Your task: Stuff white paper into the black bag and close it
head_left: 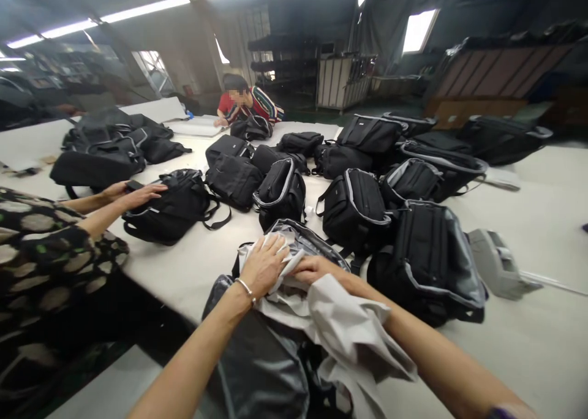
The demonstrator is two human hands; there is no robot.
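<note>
Left hand (264, 266) flat and spread on crumpled white paper (342, 333), pressing it into the mouth of an open black bag (294, 238); thin bracelet at the wrist. Right hand (316, 269) just beside, fingers curled on the same paper, gripping a fold at the bag's opening. Both in contact with paper, neither free.

Bag at the near edge of the white table (528, 345), directly in front, partly hanging over the edge toward the body. Grey lining visible around the zip rim. Long axis roughly away from the viewer; open mouth toward the table's middle and up, closed end toward the body.

Step in hand, as judged: stuffing the bag with paper, about midway, since much of the sheet is outside, draped over the right forearm. Next move probably calls for gathering the loose paper and feeding it deeper while holding the rim open.

Many similar black bags (353, 207) clustered beyond, some upright, some flat. A co-worker's hands (133, 193) at left resting on another bag (169, 207); patterned sleeve alongside. A further person seated at the far end of the table.
</note>
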